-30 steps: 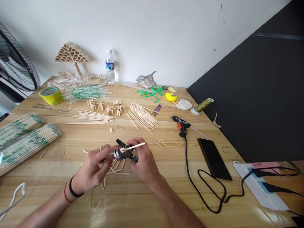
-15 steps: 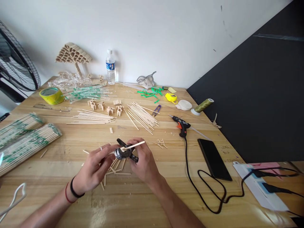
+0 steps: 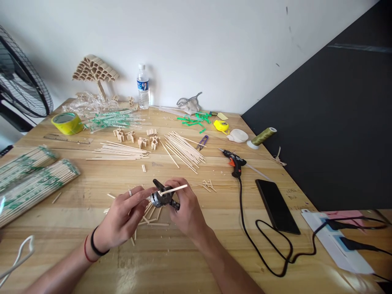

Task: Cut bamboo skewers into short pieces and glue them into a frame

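Curving inward, right hand (image 3: 187,207) clamps black tool (image 3: 164,199); left hand (image 3: 123,217) pinches a stick (image 3: 177,189).

The left hand (image 3: 121,220) wears a seemingly silver ring (image 3: 130,192), a black wristband (image 3: 92,243) and a red cord (image 3: 85,248).

Left fingers (image 3: 138,198) and right fingers (image 3: 179,182) bent, close together

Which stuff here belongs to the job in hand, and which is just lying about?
Likely part of the job:
black hand tool, in the right hand
wooden stick, in the left hand
short wooden pieces below them
loose long sticks

Apparently just lying about:
phone
water bottle
yellow tape measure
yellow tape roll
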Tool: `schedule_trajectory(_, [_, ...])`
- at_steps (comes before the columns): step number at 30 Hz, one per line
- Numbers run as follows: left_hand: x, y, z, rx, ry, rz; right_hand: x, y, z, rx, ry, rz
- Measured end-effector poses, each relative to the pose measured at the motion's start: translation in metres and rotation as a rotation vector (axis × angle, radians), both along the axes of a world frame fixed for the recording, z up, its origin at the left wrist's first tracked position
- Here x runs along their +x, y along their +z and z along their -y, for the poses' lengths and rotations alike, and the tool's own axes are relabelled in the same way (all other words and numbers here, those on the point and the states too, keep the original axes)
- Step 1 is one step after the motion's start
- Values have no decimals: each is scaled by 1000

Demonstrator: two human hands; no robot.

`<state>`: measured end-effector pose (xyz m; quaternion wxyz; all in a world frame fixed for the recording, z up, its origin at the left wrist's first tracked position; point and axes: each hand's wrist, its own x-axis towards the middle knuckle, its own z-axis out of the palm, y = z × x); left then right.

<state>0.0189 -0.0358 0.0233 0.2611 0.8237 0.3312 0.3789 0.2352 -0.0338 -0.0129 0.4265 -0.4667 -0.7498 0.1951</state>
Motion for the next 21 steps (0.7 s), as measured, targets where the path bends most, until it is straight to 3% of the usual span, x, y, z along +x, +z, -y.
schedule_trajectory(21, [-2,-1,-1,-23,-33,74,-2,0,2,79,-14,-14])
